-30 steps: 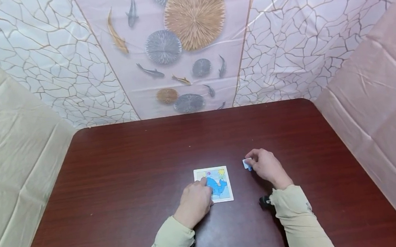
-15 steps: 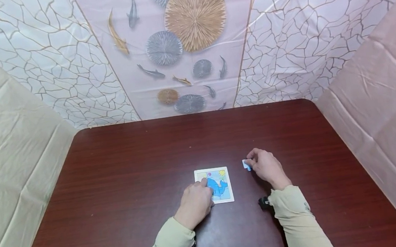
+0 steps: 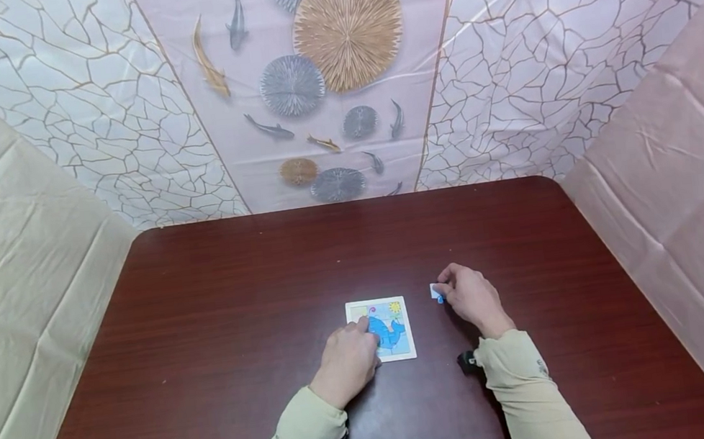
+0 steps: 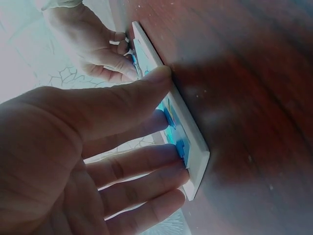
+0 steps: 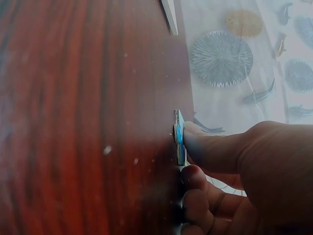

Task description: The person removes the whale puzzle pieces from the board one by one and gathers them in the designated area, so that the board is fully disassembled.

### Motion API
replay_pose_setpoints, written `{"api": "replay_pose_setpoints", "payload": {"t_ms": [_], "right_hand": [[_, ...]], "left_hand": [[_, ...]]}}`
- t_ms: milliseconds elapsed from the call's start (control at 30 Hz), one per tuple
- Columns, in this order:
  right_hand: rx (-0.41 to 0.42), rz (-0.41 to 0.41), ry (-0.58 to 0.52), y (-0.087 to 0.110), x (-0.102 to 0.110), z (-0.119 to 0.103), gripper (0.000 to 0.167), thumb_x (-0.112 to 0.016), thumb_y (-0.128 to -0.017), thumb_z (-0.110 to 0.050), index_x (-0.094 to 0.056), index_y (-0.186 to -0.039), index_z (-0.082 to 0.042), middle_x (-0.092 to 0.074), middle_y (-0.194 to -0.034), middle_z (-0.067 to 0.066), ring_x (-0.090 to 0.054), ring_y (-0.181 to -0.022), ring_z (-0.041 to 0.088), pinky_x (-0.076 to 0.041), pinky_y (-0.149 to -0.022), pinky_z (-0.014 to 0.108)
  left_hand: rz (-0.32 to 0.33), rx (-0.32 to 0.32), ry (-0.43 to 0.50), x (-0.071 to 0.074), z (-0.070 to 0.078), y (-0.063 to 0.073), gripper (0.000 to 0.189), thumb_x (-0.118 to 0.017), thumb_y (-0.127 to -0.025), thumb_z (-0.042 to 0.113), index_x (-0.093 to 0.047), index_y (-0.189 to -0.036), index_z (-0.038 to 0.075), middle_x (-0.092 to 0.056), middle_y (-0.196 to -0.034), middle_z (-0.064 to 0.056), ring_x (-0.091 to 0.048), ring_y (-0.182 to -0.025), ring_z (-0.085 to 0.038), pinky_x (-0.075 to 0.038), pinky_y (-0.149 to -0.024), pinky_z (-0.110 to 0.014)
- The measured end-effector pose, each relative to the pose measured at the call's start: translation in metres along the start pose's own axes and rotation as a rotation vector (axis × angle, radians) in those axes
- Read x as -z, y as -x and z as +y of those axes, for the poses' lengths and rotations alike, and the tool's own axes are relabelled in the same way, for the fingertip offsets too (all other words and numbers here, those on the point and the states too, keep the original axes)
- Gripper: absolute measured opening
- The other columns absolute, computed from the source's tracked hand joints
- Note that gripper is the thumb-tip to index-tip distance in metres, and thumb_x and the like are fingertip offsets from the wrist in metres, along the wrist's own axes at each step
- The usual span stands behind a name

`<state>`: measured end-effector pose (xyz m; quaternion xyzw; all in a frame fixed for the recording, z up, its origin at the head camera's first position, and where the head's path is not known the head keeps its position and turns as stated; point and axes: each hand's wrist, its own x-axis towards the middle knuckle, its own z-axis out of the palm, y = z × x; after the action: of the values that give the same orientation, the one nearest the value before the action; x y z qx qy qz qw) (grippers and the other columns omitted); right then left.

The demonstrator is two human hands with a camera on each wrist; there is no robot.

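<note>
A square jigsaw puzzle (image 3: 399,349) with a white border and a blue whale picture lies flat on the table. My left hand (image 3: 347,361) rests on its left part and covers some of the picture. In the left wrist view the thumb (image 4: 146,85) touches the white border and the extended fingers (image 4: 146,164) touch the picture side. To the right of the puzzle, my right hand (image 3: 475,299) pinches a small light-blue and white puzzle piece (image 3: 435,291). The right wrist view shows this puzzle piece (image 5: 179,139) edge-on against the thumb, just over the tabletop.
The dark red-brown table (image 3: 234,276) spreads around both hands. A patterned cloth backdrop (image 3: 328,128) hangs behind its far edge, and pale cloth walls (image 3: 678,160) flank both sides. A black strap piece (image 3: 468,361) shows under the right sleeve.
The right hand has shifted very slightly left with the puzzle piece, which looks turned a little. The left hand keeps its place on the puzzle.
</note>
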<state>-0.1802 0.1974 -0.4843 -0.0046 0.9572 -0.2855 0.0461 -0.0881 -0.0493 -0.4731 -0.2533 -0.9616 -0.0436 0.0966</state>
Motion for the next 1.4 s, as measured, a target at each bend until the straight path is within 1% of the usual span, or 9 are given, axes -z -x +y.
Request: {"api": "replay_pose_setpoints", "payload": {"t_ms": [167,333,500,667,767,867,967,1100,1400], "right_hand": [[0.003,-0.001,-0.014,0.000,0.000,0.001,0.018,-0.064,-0.093,-0.025,-0.063,-0.104,-0.011,-0.064,-0.081,0.002,-0.058,-0.069,0.018,-0.045,-0.062,0.035],[0.019,0.029,-0.016,0.002,0.001,-0.002,0.017,-0.062,-0.094,-0.022,-0.063,-0.105,-0.010,-0.063,-0.084,0.002,-0.058,-0.071,0.018,-0.045,-0.063,0.036],[0.052,0.045,-0.019,0.005,-0.001,-0.016,0.017,-0.063,-0.094,-0.025,-0.063,-0.104,-0.011,-0.062,-0.079,0.001,-0.057,-0.068,0.017,-0.044,-0.061,0.035],[0.092,0.043,-0.021,0.008,-0.006,-0.033,0.016,-0.066,-0.092,-0.025,-0.064,-0.102,-0.012,-0.060,-0.080,0.000,-0.054,-0.066,0.016,-0.043,-0.058,0.033],[0.126,0.043,-0.023,0.010,-0.010,-0.042,0.016,-0.066,-0.092,-0.026,-0.064,-0.102,-0.013,-0.058,-0.081,0.000,-0.053,-0.066,0.017,-0.043,-0.058,0.033],[0.176,0.052,-0.017,0.013,-0.016,-0.051,0.015,-0.067,-0.091,-0.025,-0.065,-0.101,-0.014,-0.057,-0.084,0.000,-0.052,-0.071,0.019,-0.043,-0.061,0.034],[0.242,0.046,-0.006,0.016,-0.021,-0.058,0.014,-0.068,-0.091,-0.023,-0.068,-0.101,-0.014,-0.057,-0.088,0.000,-0.051,-0.080,0.020,-0.043,-0.070,0.037],[0.315,0.014,-0.001,0.019,-0.028,-0.067,0.016,-0.070,-0.089,-0.021,-0.071,-0.103,-0.013,-0.057,-0.093,-0.001,-0.050,-0.088,0.021,-0.040,-0.077,0.039],[0.392,-0.028,0.049,0.025,-0.040,-0.076,0.025,-0.071,-0.089,-0.021,-0.072,-0.112,-0.011,-0.055,-0.097,0.001,-0.046,-0.091,0.021,-0.040,-0.079,0.036]], "left_hand": [[-0.002,0.000,-0.009,-0.001,0.000,0.000,0.016,-0.082,-0.069,0.025,-0.069,-0.070,0.015,-0.060,-0.085,-0.002,-0.057,-0.066,-0.020,-0.047,-0.056,-0.033],[-0.006,-0.005,-0.015,-0.002,0.000,0.000,0.016,-0.082,-0.070,0.025,-0.069,-0.070,0.015,-0.060,-0.085,-0.002,-0.057,-0.065,-0.019,-0.046,-0.054,-0.033],[-0.003,-0.008,-0.019,-0.002,0.000,0.001,0.017,-0.082,-0.070,0.026,-0.069,-0.070,0.015,-0.058,-0.083,-0.001,-0.057,-0.066,-0.019,-0.046,-0.055,-0.032],[-0.011,-0.015,-0.023,-0.002,0.001,0.001,0.016,-0.082,-0.071,0.026,-0.070,-0.072,0.015,-0.059,-0.085,-0.002,-0.058,-0.068,-0.019,-0.047,-0.057,-0.032],[-0.015,-0.014,-0.024,-0.001,0.001,0.000,0.016,-0.081,-0.072,0.026,-0.071,-0.074,0.015,-0.060,-0.087,-0.002,-0.059,-0.069,-0.019,-0.047,-0.058,-0.033],[-0.016,-0.013,-0.028,0.001,0.001,0.000,0.015,-0.081,-0.072,0.025,-0.071,-0.075,0.014,-0.060,-0.087,-0.003,-0.059,-0.069,-0.020,-0.047,-0.058,-0.033],[-0.020,-0.013,-0.034,0.000,0.001,-0.001,0.016,-0.081,-0.073,0.026,-0.071,-0.076,0.014,-0.060,-0.088,-0.003,-0.059,-0.070,-0.020,-0.047,-0.058,-0.033],[-0.025,-0.013,-0.041,0.000,0.000,0.000,0.017,-0.081,-0.073,0.027,-0.072,-0.077,0.014,-0.060,-0.087,-0.003,-0.060,-0.071,-0.020,-0.048,-0.059,-0.033],[0.009,-0.018,-0.041,-0.001,0.000,0.003,0.016,-0.081,-0.071,0.026,-0.072,-0.076,0.015,-0.059,-0.085,-0.002,-0.059,-0.070,-0.020,-0.048,-0.059,-0.033]]}}
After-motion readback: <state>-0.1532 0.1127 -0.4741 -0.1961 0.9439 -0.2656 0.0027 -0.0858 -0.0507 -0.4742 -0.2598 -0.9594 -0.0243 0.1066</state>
